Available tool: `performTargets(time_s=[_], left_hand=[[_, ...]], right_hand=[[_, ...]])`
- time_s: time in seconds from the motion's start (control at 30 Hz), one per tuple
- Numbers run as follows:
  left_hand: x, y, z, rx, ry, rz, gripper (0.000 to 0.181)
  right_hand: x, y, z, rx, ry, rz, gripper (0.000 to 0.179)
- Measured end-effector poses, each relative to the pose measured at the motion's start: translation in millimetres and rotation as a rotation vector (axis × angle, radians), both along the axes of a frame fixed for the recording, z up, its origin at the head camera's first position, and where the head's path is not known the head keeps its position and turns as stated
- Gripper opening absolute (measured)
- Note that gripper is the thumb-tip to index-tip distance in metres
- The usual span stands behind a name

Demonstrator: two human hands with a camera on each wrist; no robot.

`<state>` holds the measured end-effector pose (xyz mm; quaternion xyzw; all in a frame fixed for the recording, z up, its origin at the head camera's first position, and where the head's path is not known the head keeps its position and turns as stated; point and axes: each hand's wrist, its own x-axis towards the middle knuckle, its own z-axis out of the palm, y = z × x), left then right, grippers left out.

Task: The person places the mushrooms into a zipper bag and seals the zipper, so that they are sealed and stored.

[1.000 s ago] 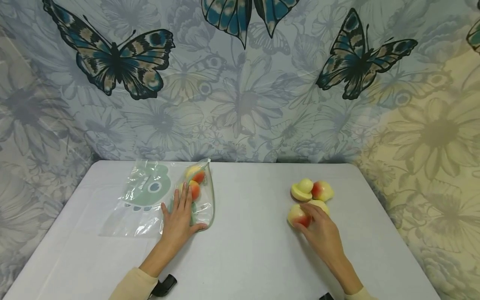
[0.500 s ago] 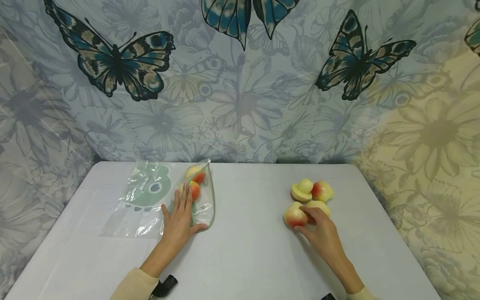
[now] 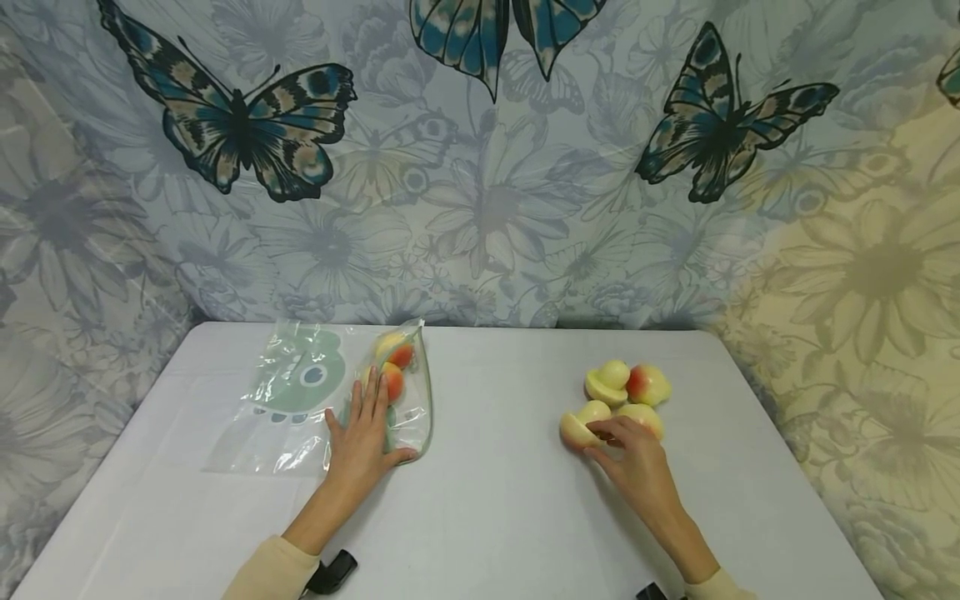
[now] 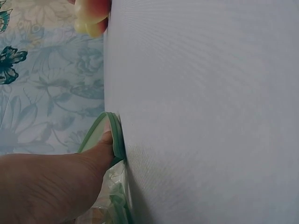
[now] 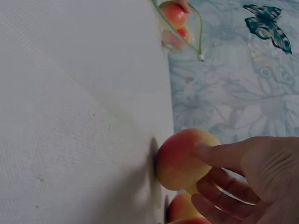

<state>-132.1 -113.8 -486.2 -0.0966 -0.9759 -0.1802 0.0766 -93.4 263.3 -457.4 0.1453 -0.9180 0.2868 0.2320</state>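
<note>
My left hand rests on a clear zip bag printed with a green cartoon figure, fingers straight and thumb spread toward its mouth. In the left wrist view the thumb lies against the green bag edge. Two red-and-yellow peach-like fruits show inside, by the fingertips. At the right, my right hand holds a yellow-red peach-like fruit between thumb and fingers, low over the white table. Several similar fruits lie right beside it, including a yellow piece with a rounded knob and a red-sided one.
The white table meets a butterfly-patterned cloth backdrop at its far edge. Black wrist cameras sit at both sleeves, the left one close to the table. Bare table separates the bag from the fruits.
My right hand has turned the fruit, so its red side is now mostly out of sight in the head view, and the fruit has shifted slightly left. The left hand stays on the bag.
</note>
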Motion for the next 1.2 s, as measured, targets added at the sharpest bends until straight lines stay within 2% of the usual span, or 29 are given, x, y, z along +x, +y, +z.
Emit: performTargets(time_s=[0.13,0.27,0.33,0.47,0.57,0.67,0.9,1.03,1.2], left_hand=[[-0.1,-0.3,0.5,-0.002,-0.006,-0.001,0.128],[0.0,-0.8,1.0,0.009,-0.012,-0.001,0.128],[0.3,-1.0,1.0,0.013,-0.012,0.003,0.128],[1.6,0.0,0.3,0.023,-0.01,0.005,0.129],[2.0,1.1,-0.4,0.032,-0.007,0.003,0.129],[1.4,1.0,-0.5,0.03,-0.009,0.005,0.13],[1.0,-0.1,1.0,0.022,-0.004,0.001,0.128],[0.7,-0.1,0.9,0.02,-0.002,-0.005,0.127],[1.1,0.3,0.7,0.017,-0.002,-0.004,0.127]], right_hand=[[-1.4,0.0,2.5,0.039,0.031,-0.023,0.031],[-8.4,1.9,5.8,0.001,0.034,-0.006,0.041],[-15.2,2.5,7.1,-0.026,-0.014,0.037,0.05],[-27.9,2.7,8.6,-0.055,-0.18,0.115,0.058],[-31.9,2.9,9.3,-0.068,-0.269,0.123,0.059],[-32.1,3.6,10.2,-0.075,-0.296,0.109,0.058],[-28.4,9.9,14.6,-0.13,-0.275,0.152,0.043],[-27.0,11.8,17.6,-0.1,-0.239,0.137,0.042],[-26.7,11.6,21.2,-0.115,-0.249,0.121,0.041]])
